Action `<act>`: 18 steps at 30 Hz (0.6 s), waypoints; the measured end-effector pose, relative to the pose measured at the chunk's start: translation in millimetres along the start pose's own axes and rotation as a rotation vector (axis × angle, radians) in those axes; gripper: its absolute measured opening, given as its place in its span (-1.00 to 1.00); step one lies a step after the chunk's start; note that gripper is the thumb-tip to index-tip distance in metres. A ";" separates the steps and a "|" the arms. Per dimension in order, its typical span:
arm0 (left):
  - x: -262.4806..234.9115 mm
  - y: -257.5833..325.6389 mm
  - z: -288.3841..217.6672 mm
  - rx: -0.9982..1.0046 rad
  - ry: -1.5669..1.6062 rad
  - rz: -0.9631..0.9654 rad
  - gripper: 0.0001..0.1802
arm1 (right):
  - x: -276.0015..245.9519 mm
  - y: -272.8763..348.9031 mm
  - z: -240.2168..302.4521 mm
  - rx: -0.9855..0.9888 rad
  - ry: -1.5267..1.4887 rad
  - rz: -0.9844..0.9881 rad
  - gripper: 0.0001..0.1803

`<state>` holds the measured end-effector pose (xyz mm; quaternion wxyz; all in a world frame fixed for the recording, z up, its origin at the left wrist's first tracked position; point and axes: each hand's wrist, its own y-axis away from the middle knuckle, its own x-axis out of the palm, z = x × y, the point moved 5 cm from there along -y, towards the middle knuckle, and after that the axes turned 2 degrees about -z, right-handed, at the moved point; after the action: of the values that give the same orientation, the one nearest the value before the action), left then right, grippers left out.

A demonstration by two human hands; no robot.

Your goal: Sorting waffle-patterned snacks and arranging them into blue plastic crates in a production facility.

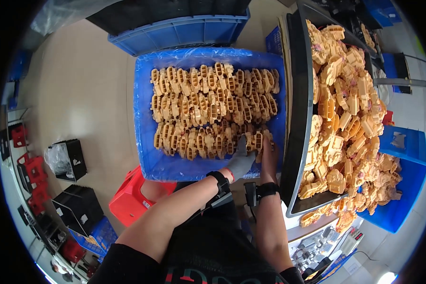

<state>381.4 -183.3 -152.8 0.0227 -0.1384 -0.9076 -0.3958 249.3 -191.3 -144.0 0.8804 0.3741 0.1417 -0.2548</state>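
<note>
Rows of tan plastic housings (194, 106) with slotted openings stand packed in a blue bin (145, 142) lined with clear film. At the right end of the nearest row, my hands press in from both sides on a few upright housings (258, 140). My left hand (242, 162), in a grey glove, is closed against their left side, its thumb pointing up. My right hand (270, 156), bare, closes against their right side. The undersides of the fingers are hidden by the housings. Both wrists carry black strapped devices.
To the right stands a black tray (296, 118) heaped with loose tan housings (345, 109). Beyond it, a blue bin (414, 189) holds more of them. A red stool (128, 201) is at the near left. Another blue crate (184, 33) sits behind the bin.
</note>
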 end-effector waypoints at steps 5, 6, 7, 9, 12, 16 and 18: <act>0.9 -13.8 23.3 0.074 -0.068 -0.043 -0.09 | 7.2 -21.9 -21.6 0.005 0.062 0.031 -0.26; -4.7 -14.9 23.2 0.092 -0.148 -0.069 -0.07 | 12.2 -24.2 -27.8 -0.010 0.039 0.065 -0.27; -12.2 -14.7 23.5 0.108 -0.226 -0.102 -0.05 | 22.8 -21.3 -24.9 -0.026 0.018 0.107 -0.29; -16.3 -13.6 21.0 0.189 -0.404 -0.141 -0.01 | 23.7 -23.3 -22.9 -0.093 0.104 0.080 -0.36; -20.3 -11.9 17.7 0.231 -0.462 -0.135 -0.07 | 26.0 -30.1 -39.7 0.036 -0.014 0.156 -0.45; -29.1 -11.7 -1.2 0.079 -0.612 -0.118 -0.14 | 36.7 -25.5 -34.7 -0.044 0.069 0.126 -0.49; -27.1 -23.7 6.6 0.111 -0.860 -0.089 -0.22 | 35.7 -37.1 -48.6 -0.077 0.097 0.074 -0.49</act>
<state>401.5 -200.2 -178.3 -0.3669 -0.2500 -0.8595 -0.2533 255.5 -189.9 -214.5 0.8949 0.3571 0.1801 -0.1980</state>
